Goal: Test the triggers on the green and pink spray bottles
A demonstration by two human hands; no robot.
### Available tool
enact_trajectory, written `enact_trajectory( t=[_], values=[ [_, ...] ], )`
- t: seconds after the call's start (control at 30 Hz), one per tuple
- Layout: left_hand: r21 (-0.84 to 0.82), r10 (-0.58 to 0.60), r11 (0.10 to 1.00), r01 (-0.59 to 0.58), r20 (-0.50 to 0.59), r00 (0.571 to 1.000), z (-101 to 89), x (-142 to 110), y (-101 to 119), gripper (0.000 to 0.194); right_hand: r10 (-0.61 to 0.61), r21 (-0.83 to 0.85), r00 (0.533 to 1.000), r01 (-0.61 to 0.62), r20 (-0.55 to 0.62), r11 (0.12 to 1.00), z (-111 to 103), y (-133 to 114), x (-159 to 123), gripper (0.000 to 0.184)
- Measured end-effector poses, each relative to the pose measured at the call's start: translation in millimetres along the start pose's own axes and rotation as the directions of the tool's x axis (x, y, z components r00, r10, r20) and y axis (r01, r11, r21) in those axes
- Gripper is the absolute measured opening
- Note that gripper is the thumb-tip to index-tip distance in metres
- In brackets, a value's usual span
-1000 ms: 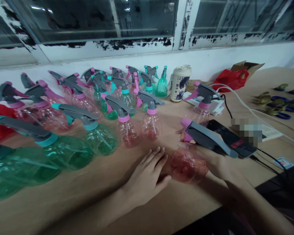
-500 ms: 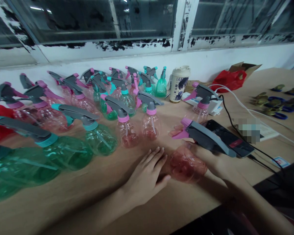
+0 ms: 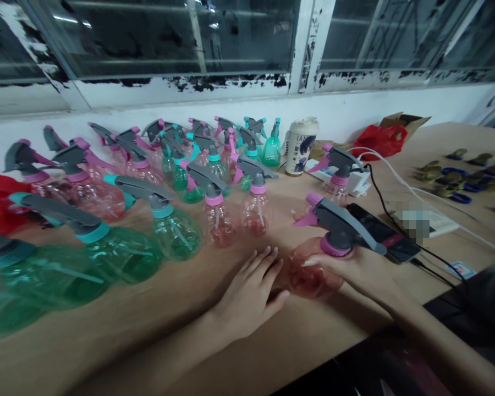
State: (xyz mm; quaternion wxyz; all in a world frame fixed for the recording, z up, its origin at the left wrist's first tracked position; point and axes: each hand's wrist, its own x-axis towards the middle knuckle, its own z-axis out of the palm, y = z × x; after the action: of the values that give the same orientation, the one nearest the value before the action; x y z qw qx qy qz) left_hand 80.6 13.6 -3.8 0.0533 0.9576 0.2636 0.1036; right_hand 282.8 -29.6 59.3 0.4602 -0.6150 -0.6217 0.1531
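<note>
My right hand [image 3: 350,269] is wrapped round the upper body of a pink spray bottle [image 3: 309,283], its thumb lying across the shoulder just under the pink collar. The bottle's grey sprayer head with a pink trigger and nozzle leans over the hand; whether the base touches the table I cannot tell. My left hand [image 3: 251,291] lies flat on the table [image 3: 214,363], fingers spread, close to the left of that bottle and holding nothing. Beyond my left fingertips stand two more pink spray bottles [image 3: 258,212], with a green spray bottle [image 3: 176,236] to their left.
Several pink and green spray bottles fill the left and back. A paper cup [image 3: 301,146] stands by the wall. To the right are a black phone [image 3: 383,234], cables, a white charger [image 3: 358,181], a red bag [image 3: 381,140] and several gold-coloured pieces with blue rings [image 3: 457,171].
My right thumb has come round onto the front of the bottle's shoulder, and its pink collar now shows. The view has shifted slightly; my left hand stays flat in place.
</note>
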Motion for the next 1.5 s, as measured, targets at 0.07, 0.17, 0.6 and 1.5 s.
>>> enact_trajectory(
  t=[0.07,0.17,0.6,1.5],
  values=[
    [-0.002,0.005,1.000,-0.005,-0.006,1.000,0.2,0.1,0.2,0.053,-0.025,-0.083,1.000,0.026,0.014,0.996,-2.4,0.8,-2.8,0.032],
    [-0.004,0.008,1.000,-0.008,-0.022,1.000,0.4,0.3,0.8,0.051,-0.075,-0.195,0.996,0.081,0.038,0.977,-6.4,7.6,-11.4,0.044],
    [-0.007,0.003,1.000,-0.004,-0.066,0.998,3.3,-3.0,-1.2,0.049,-0.225,-0.443,0.974,0.202,0.000,0.874,-14.4,29.8,-22.3,0.057],
    [0.047,0.005,0.999,-0.003,-0.042,0.999,-2.2,-2.0,-5.4,0.053,-0.144,-0.421,0.990,0.126,-0.010,0.898,-1.9,37.5,76.8,0.062]
  ],
)
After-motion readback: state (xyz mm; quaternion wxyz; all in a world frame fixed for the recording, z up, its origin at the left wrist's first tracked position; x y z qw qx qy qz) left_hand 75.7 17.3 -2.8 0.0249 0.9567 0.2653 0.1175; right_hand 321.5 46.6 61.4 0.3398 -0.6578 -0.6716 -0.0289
